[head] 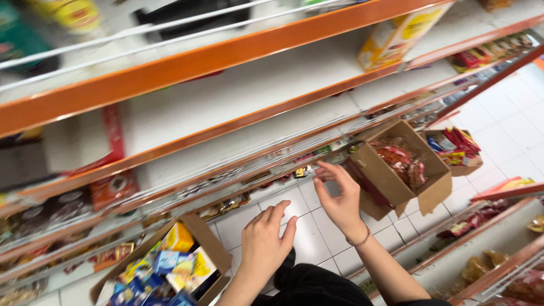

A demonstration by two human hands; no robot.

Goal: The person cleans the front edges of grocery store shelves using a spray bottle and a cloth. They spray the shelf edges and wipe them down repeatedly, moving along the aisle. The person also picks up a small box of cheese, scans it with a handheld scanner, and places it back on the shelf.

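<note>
- While the view tilts steeply, the right hand reaches toward the lower shelf edge, its fingers spread and loosely curved, fingertips close to the small packets lined along that edge; whether it actually grips one cannot be told.
- A thin bracelet circles the right wrist.
- The left hand hangs lower, over the white tiled floor, fingers together and slightly bent, holding nothing.
- Just beside the right hand sits an open cardboard box on the floor, filled with red snack packets in clear wrap.
- Behind it stands a second cardboard box with red and blue packets.
- Near the left hand, at the lower left, another open box holds yellow and blue packets.
- Above, orange-edged shelves run across the view, mostly bare white boards, with a yellow carton standing on one.
- Dark trousers show beneath the arms.
- At the lower right, another shelf unit carries bagged snacks.
</note>
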